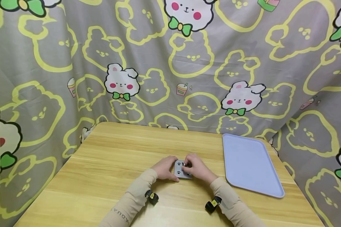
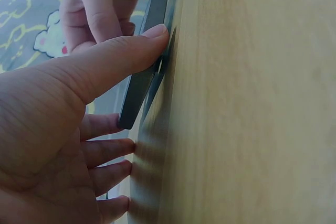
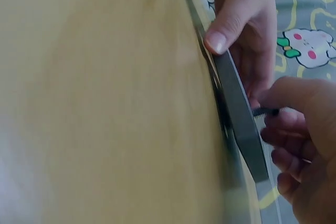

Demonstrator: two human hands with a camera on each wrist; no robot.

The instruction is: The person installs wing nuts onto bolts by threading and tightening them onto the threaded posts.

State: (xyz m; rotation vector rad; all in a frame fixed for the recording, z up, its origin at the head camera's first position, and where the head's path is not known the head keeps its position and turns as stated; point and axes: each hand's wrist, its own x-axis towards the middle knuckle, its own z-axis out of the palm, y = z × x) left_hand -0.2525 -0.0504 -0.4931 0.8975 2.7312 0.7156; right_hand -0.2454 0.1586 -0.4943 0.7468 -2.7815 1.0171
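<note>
A small grey plate (image 1: 183,176) with several round holes lies on the table between the two hands. My left hand (image 1: 164,168) grips it at its left side, thumb on the near edge and index finger at the far edge; the other fingertips touch the tabletop in the left wrist view. My right hand (image 1: 198,168) pinches a small dark screw (image 3: 266,112) between thumb and fingers. In the right wrist view the threaded end of the screw meets the plate's upper face. The fingers hide the screw's head and part of the plate's right side.
A pale blue tray (image 1: 251,164) lies on the right of the wooden table (image 1: 125,148). Patterned grey curtains (image 1: 159,56) hang behind and at both sides. Black cameras (image 1: 152,197) are strapped to both wrists.
</note>
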